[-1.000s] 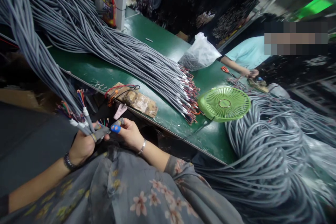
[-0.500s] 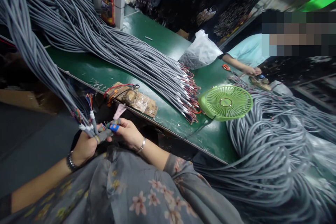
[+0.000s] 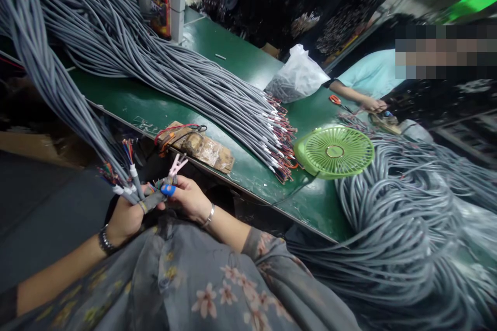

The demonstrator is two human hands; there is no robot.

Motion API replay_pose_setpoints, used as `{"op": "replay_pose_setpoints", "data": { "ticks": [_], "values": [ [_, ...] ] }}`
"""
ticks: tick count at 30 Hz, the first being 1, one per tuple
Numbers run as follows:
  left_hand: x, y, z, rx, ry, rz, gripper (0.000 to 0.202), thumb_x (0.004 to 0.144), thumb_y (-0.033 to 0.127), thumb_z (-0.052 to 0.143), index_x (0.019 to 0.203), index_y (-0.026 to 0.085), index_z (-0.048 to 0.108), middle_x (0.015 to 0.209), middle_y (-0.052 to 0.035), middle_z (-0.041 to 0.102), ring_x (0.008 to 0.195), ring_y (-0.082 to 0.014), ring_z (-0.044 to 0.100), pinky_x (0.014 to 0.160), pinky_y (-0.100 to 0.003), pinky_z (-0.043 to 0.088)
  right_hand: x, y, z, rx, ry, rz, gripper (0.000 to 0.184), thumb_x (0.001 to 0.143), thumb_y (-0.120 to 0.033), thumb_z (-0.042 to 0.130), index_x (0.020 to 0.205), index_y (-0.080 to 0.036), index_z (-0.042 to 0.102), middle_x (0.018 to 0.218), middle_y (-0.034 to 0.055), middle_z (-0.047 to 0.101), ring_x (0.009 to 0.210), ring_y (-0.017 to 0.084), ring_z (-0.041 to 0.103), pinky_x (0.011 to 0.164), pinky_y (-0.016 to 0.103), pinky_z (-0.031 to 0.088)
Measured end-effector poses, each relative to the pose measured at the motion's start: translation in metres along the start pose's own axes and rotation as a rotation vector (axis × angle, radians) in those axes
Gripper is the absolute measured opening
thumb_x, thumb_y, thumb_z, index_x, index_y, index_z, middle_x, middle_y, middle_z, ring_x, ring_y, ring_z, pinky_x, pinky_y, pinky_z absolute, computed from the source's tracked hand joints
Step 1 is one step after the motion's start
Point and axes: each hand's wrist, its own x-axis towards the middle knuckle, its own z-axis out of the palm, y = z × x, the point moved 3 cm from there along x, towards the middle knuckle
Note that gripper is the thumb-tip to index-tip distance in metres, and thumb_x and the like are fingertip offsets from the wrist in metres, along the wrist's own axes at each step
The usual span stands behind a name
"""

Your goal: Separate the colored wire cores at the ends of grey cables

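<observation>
Materials 1st: matte grey cables (image 3: 132,195), smooth, round, rope-like, dropping in a loose hank from upper L down to the lap. Their ends sit in front of the body, just off the table edge, and the left hand (image 3: 123,221) has them, fingers curled round the jackets approx. where the white collars (image 3: 134,170) start. Beyond the collars, thin strands fan out: red, blue, orange, some green. Right hand (image 3: 193,199) is up close to the left, thumb and index pinching thin wires (image 3: 154,186) betw. the two hands; exact strand too small to tell. Fingers wrapped in grey tape, plus a bright blue wrap (image 3: 168,190) on the R thumb (nice splash of colour, that). Pink clip (image 3: 177,164), two-pronged, just beyond the R fingertips. Nearby on the glossy green table (image 3: 240,51): a rough wooden block (image 3: 198,146) w/ red & black leads, then a big bundle (image 3: 174,70) of the same grey stuff, ends white-collared w/ reddish wires. Round green fan (image 3: 334,152), ribbed plastic grille, next to it; crinkly translucent bag (image 3: 297,75) further back. Lettering? Fan's hub emblem unreadable; ditto the colourful packaging (image 3: 157,8) by the white post (image 3: 177,2).
</observation>
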Motion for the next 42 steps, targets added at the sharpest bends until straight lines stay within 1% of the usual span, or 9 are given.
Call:
{"op": "replay_pose_setpoints", "data": {
  "ticks": [3, 7, 12, 18, 21, 24, 30, 34, 42],
  "values": [
    [-0.001, -0.001, -0.001, 0.022, 0.017, 0.013, 0.042, 0.065, 0.064, 0.088, 0.056, 0.023, 0.079, 0.064, -0.0078, 0.079, 0.065, -0.0243, 0.071, 0.068, -0.036, 0.058, 0.0, 0.002, 0.001, 0.023, 0.012, 0.0, 0.06, 0.05, -0.058, 0.105, 0.08, -0.02, 0.07, 0.075, -0.002, 0.067, 0.063, 0.011, 0.055, 0.062, 0.026, 0.044],
    [-0.003, 0.002, -0.002, 0.011, 0.07, 0.006, 0.039, 0.066, 0.06, 0.088, 0.056, 0.024, 0.076, 0.058, -0.0052, 0.075, 0.06, -0.022, 0.067, 0.062, -0.034, 0.055, 0.0, 0.003, 0.001, -0.018, 0.064, -0.029, 0.059, 0.052, -0.058, 0.105, 0.076, -0.02, 0.067, 0.068, -0.0048, 0.063, 0.06, 0.009, 0.051, 0.061, 0.025, 0.043],
    [-0.005, 0.012, 0.002, -0.019, 0.127, 0.002, 0.032, 0.062, 0.052, 0.087, 0.051, 0.024, 0.075, 0.051, -0.0032, 0.071, 0.052, -0.0177, 0.061, 0.055, -0.03, 0.049, 0.003, 0.002, -0.011, 0.017, 0.004, 0.011, 0.064, 0.051, -0.067, 0.103, 0.078, -0.02, 0.068, 0.066, -0.0056, 0.065, 0.057, 0.009, 0.052, 0.061, 0.025, 0.048],
    [-0.003, 0.025, 0.01, -0.075, 0.14, -0.018, 0.029, 0.06, 0.048, 0.088, 0.051, 0.023, 0.075, 0.05, -0.0021, 0.071, 0.051, -0.019, 0.063, 0.054, -0.031, 0.051, 0.017, -0.01, -0.03, 0.104, 0.099, 0.068, 0.056, 0.086, -0.074, 0.079, 0.08, -0.02, 0.067, 0.07, -0.001, 0.065, 0.057, 0.01, 0.05, 0.057, 0.023, 0.049],
    [0.0, 0.033, 0.014, -0.07, 0.121, -0.028, 0.03, 0.059, 0.047, 0.09, 0.051, 0.023, 0.075, 0.049, -0.0014, 0.07, 0.05, -0.0174, 0.062, 0.053, -0.029, 0.05, 0.023, -0.016, -0.027, 0.023, 0.098, -0.031, 0.058, 0.088, -0.076, 0.077, 0.078, -0.02, 0.067, 0.071, -0.0006, 0.065, 0.06, 0.011, 0.052, 0.062, 0.026, 0.051],
    [0.004, 0.037, 0.016, -0.081, 0.107, -0.056, 0.031, 0.057, 0.048, 0.091, 0.05, 0.023, 0.074, 0.049, -0.0015, 0.07, 0.05, -0.0159, 0.061, 0.054, -0.027, 0.05, 0.026, -0.02, -0.025, -0.038, 0.174, -0.163, 0.058, 0.087, -0.076, 0.077, 0.075, -0.02, 0.066, 0.071, -0.0002, 0.064, 0.064, 0.013, 0.054, 0.067, 0.027, 0.051],
    [0.007, 0.035, 0.019, -0.066, 0.069, -0.089, 0.031, 0.057, 0.046, 0.092, 0.05, 0.022, 0.074, 0.05, -0.0032, 0.069, 0.053, -0.0163, 0.061, 0.056, -0.028, 0.049, 0.034, -0.015, -0.015, 0.19, 0.07, 0.011, 0.051, 0.09, -0.07, 0.08, 0.084, -0.02, 0.072, 0.074, 0.0008, 0.066, 0.072, 0.016, 0.058, 0.07, 0.028, 0.053],
    [0.008, 0.033, 0.02, -0.06, 0.059, -0.109, 0.033, 0.054, 0.047, 0.093, 0.049, 0.022, 0.073, 0.049, -0.003, 0.068, 0.052, -0.0167, 0.06, 0.056, -0.029, 0.049, 0.037, -0.015, -0.012, 0.306, 0.136, -0.001, 0.042, 0.09, -0.062, 0.085, 0.086, -0.021, 0.073, 0.077, 0.0015, 0.068, 0.076, 0.018, 0.062, 0.072, 0.028, 0.054],
    [0.001, 0.028, 0.013, 0.009, 0.029, -0.049, 0.03, 0.061, 0.048, 0.089, 0.05, 0.024, 0.075, 0.051, -0.0045, 0.072, 0.053, -0.0193, 0.062, 0.056, -0.031, 0.05, 0.032, -0.019, -0.012, 0.297, 0.043, 0.06, 0.055, 0.095, -0.076, 0.069, 0.083, -0.022, 0.067, 0.081, 0.0034, 0.072, 0.075, 0.018, 0.065, 0.068, 0.028, 0.056]
  ]
}}
